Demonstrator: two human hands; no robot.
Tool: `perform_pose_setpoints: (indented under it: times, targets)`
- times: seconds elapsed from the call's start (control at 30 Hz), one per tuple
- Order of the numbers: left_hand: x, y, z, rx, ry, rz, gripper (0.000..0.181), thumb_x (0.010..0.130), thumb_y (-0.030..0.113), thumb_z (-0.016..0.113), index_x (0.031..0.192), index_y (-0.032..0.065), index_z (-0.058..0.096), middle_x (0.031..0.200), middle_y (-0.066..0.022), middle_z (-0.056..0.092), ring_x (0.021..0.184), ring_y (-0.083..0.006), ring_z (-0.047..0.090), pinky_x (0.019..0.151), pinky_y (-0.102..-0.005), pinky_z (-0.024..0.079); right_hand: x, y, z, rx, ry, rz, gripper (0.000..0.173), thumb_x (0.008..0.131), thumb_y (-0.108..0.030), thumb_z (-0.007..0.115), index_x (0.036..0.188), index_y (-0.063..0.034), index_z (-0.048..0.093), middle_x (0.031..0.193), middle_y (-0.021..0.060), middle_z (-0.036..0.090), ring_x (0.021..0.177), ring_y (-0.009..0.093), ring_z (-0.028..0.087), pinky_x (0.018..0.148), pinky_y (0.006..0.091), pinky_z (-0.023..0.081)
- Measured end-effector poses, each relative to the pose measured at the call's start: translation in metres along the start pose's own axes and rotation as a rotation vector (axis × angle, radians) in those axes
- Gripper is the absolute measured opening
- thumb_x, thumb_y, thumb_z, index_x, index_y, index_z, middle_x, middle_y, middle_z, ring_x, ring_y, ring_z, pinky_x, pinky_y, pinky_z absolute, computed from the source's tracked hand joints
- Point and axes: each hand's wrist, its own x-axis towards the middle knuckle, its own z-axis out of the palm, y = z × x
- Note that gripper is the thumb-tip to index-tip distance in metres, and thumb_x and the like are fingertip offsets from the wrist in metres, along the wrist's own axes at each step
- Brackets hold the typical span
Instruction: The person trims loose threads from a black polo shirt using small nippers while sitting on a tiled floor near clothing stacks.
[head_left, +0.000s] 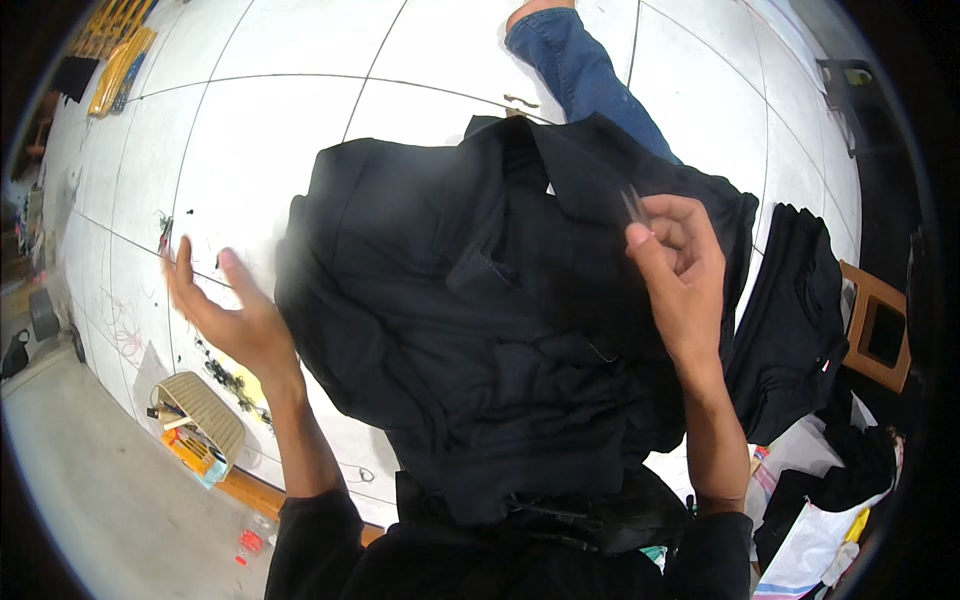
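A black collared garment (420, 300) lies loosely folded and creased in front of me, with a small white label (550, 189) inside its neck. Over the right part of it, my right hand (686, 277) grips a small metal tool with two pointed tips (631, 202); blur leaves its exact kind unclear. My left hand (240, 330) is held up just left of the cloth, fingers apart and holding nothing. Below that hand, dark thread scraps (232, 382) are strewn on the white tiles.
Beyond the garment stretches a leg in blue jeans (577, 67). Stacked black garments (795, 322) lie at right, beside a brown plastic stool (877, 330) and a white sack (802, 547). A woven basket (214, 416) of small items and a plastic bottle (255, 536) are lower left.
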Motion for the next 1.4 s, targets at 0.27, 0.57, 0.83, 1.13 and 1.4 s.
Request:
perform_pose_setpoints:
  times: [0.27, 0.57, 0.83, 1.13, 1.4]
  targets:
    - [-0.017, 0.139, -0.005, -0.732, -0.835, 0.888, 0.033, 0.09, 0.024, 0.083, 0.116, 0.0043, 0.079, 0.128, -0.0096, 0.075, 0.135, -0.0305, 0.065, 0.117, -0.0484, 0.052, -0.012, 0.018, 0.013, 0.025, -0.094, -0.037, 0.04, 0.104, -0.015, 0.078, 0.138, 0.001, 0.063, 0.103, 0.0087, 0.075, 0.086, 0.009, 0.071, 0.072, 0.024, 0.055]
    - [-0.034, 0.136, 0.002, -0.711, -1.051, 1.048, 0.022, 0.096, 0.025, 0.08, 0.108, 0.0057, 0.08, 0.096, -0.0049, 0.071, 0.096, -0.0233, 0.069, 0.086, -0.0394, 0.054, -0.037, 0.01, -0.027, -0.316, -0.531, -0.04, 0.049, 0.096, -0.043, 0.086, 0.12, -0.0024, 0.071, 0.093, 0.0186, 0.081, 0.082, 0.033, 0.081, 0.078, 0.0404, 0.062]
    - [-0.011, 0.136, -0.065, -1.025, -1.307, 0.81, 0.017, 0.095, 0.023, 0.084, 0.102, 0.0072, 0.082, 0.087, -0.0044, 0.07, 0.076, -0.0213, 0.064, 0.071, -0.0369, 0.051, -0.06, 0.009, -0.065, -0.19, -0.471, 0.222, 0.046, 0.096, -0.039, 0.087, 0.114, 0.0018, 0.075, 0.084, 0.0195, 0.08, 0.072, 0.026, 0.08, 0.07, 0.0323, 0.057]
    - [-0.057, 0.129, -0.084, -0.675, -1.801, 0.141, 0.034, 0.097, 0.025, 0.084, 0.121, 0.0018, 0.074, 0.099, -0.0176, 0.071, 0.094, -0.0356, 0.077, 0.07, -0.0426, 0.062, -0.055, -0.003, -0.042, -0.31, -0.387, 0.085, 0.074, 0.099, -0.036, 0.085, 0.154, 0.0006, 0.053, 0.102, 0.0229, 0.08, 0.093, 0.032, 0.081, 0.081, 0.0393, 0.061]
    - [-0.064, 0.155, -0.04, -0.98, -1.244, 0.788, 0.049, 0.093, 0.022, 0.084, 0.134, 0.0003, 0.07, 0.118, -0.0203, 0.067, 0.104, -0.034, 0.07, 0.091, -0.0441, 0.058, -0.063, 0.003, -0.043, -0.226, -0.382, 0.103, 0.071, 0.101, -0.028, 0.084, 0.157, -0.001, 0.051, 0.105, 0.0203, 0.079, 0.093, 0.028, 0.079, 0.078, 0.0377, 0.06]
